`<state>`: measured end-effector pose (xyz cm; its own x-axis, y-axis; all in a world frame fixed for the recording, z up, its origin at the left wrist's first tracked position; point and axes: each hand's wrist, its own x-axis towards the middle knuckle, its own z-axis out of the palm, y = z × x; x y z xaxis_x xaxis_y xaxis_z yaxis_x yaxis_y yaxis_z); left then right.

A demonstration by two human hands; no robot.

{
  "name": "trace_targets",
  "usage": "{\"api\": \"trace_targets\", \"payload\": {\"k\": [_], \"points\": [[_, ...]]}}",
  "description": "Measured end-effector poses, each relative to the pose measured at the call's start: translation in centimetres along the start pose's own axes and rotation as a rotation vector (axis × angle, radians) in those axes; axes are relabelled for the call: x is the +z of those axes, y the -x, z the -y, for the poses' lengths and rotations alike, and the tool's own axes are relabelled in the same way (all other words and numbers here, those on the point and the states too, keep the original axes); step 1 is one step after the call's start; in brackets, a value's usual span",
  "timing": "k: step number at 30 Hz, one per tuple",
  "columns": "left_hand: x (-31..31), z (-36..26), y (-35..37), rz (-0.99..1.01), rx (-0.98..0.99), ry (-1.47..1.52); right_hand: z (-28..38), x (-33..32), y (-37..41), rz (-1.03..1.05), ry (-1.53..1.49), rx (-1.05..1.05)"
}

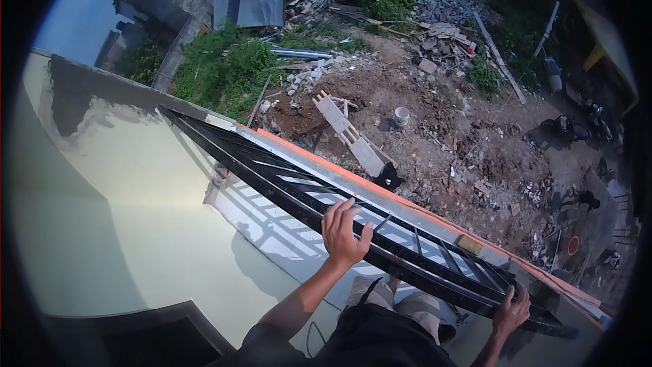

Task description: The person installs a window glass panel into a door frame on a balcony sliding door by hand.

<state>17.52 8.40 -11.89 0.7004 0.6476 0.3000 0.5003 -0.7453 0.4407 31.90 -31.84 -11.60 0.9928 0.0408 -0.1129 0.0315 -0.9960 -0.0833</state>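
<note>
A long black metal railing [272, 187] with slanted bars runs from the upper left to the lower right, over a narrow white ledge. Near its middle, my left hand [345, 234] rests over the top rail, fingers curled on the far side and thumb apart. My right hand [511, 309] grips the same rail close to its right end. Below the railing, its striped shadow falls on the pale floor [272, 238]. My legs and feet show partly beneath the rail.
A cream wall [68, 231] with a dark opening [142, 340] stands at left. An orange-edged ledge [326, 166] borders a drop to rubble ground far below, with a white bucket [401, 117] and planks [350, 136]. A yellowish block [469, 244] sits on the ledge.
</note>
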Motion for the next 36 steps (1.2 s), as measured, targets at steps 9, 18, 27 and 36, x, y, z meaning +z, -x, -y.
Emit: {"api": "trace_targets", "payload": {"k": [9, 18, 27, 36], "points": [[0.8, 0.3, -0.5, -0.061, 0.031, 0.009, 0.1, 1.2, -0.6, -0.011, -0.014, 0.056], [1.6, -0.1, -1.2, -0.066, -0.026, 0.030, 1.0, 0.4, -1.6, -0.003, -0.127, 0.044], [2.0, -0.5, -1.8, -0.073, -0.077, 0.025, 1.1, -0.4, -2.9, 0.088, -0.125, 0.042], [1.9, -0.8, -2.0, -0.031, -0.081, 0.049, 0.0, 1.4, -3.7, 0.004, -0.114, 0.023]]}}
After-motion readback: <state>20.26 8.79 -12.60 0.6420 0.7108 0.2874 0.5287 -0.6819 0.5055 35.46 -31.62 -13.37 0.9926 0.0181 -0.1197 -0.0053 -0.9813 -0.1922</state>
